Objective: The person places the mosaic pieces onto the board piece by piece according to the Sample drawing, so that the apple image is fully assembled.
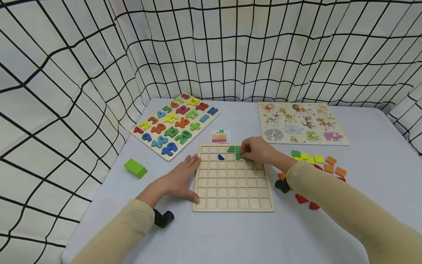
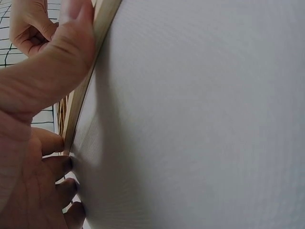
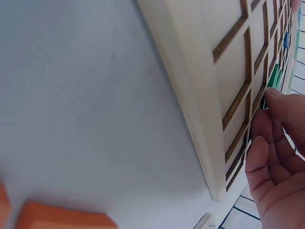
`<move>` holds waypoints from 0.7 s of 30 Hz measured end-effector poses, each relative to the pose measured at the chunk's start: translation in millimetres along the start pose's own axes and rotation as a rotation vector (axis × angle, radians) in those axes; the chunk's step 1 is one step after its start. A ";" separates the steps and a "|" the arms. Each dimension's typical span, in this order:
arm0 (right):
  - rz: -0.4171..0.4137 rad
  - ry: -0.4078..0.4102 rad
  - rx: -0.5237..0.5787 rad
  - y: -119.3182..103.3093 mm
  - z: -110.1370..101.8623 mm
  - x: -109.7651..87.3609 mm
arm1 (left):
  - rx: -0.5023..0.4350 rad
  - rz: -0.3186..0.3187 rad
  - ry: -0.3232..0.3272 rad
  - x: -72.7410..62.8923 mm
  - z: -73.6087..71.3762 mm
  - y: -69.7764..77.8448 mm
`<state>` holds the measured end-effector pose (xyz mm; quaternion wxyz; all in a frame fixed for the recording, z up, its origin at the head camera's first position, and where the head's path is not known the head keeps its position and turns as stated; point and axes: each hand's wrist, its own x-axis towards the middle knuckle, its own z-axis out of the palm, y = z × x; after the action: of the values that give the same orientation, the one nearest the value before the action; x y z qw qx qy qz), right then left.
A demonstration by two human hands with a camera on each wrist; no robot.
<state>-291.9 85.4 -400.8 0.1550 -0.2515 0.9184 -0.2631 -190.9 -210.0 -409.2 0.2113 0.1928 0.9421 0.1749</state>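
Note:
A wooden grid board [image 1: 225,192] lies flat in the middle of the table. Straight fingers and a spread thumb of my left hand [image 1: 179,181] rest along its left edge, thumb near the lower corner. At the board's upper right, my right hand [image 1: 258,150] pinches a small green piece [image 1: 238,156], mostly hidden by the fingertips; the right wrist view shows the thumb right at the green [image 3: 274,76]. Beside it, a rounded green piece [image 1: 231,149] sits in the top row. A dark blue rounded piece [image 1: 221,157] lies tilted in the second row.
Yellow, orange and red pieces [image 1: 329,168] lie scattered to the right, partly under my right forearm. A small pattern card [image 1: 220,136] is behind the board. Further back are a number puzzle [image 1: 171,126] and an animal puzzle [image 1: 301,124]. A green block [image 1: 135,168] stands left.

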 end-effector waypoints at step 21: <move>0.246 0.061 -0.108 100.0 -69.7 -79.1 | 0.005 -0.024 -0.016 0.1 -0.5 -0.2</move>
<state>-293.7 230.1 -388.1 0.1445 -0.1367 0.9595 -0.1996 -191.3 -210.2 -408.8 0.2206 0.1832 0.9431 0.1684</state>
